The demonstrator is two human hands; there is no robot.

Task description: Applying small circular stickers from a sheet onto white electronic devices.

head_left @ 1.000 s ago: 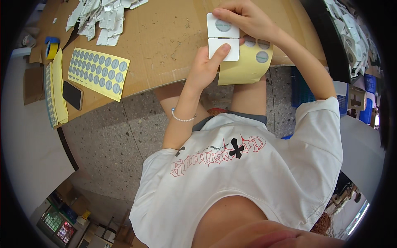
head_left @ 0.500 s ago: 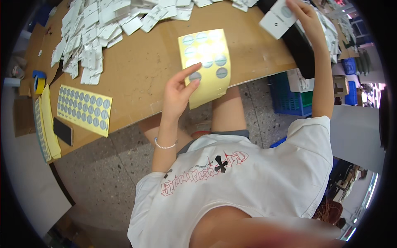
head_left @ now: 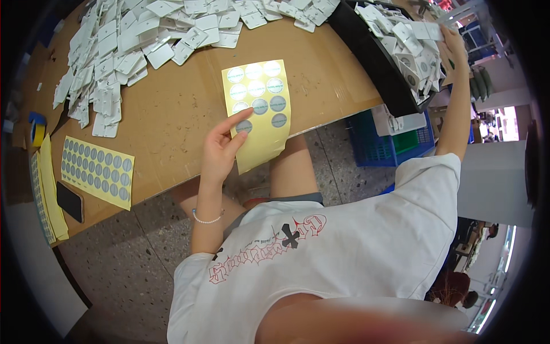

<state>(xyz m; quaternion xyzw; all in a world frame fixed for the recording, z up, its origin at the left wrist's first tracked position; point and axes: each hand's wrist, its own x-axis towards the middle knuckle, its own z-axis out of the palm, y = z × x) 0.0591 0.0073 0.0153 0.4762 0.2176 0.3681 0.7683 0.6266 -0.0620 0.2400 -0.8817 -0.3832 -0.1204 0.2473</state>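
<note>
My left hand (head_left: 222,148) pinches the lower left edge of a yellow sheet of round silver stickers (head_left: 263,142), thumb on top, above the table's front edge. Some sticker spots lie in glare. At the far right my right arm is stretched out, and my right hand (head_left: 456,47) grips the edge of a flat white card (head_left: 425,30). That card is over a long black bin (head_left: 375,66) heaped with similar white cards (head_left: 408,40); a few of those show a round grey sticker. Whether the held card touches the heap, I cannot tell.
A large pile of white cards (head_left: 123,43) covers the table's far left. At the left lie another sticker sheet (head_left: 97,171), a dark phone (head_left: 70,202), more yellow sheets (head_left: 50,195) and a tape roll (head_left: 38,129). A blue crate (head_left: 366,140) stands below the bin.
My right hand has carried the white card outward to the right, over the black bin. The view has shifted, showing more of the bin. My left hand still holds the sticker sheet.
</note>
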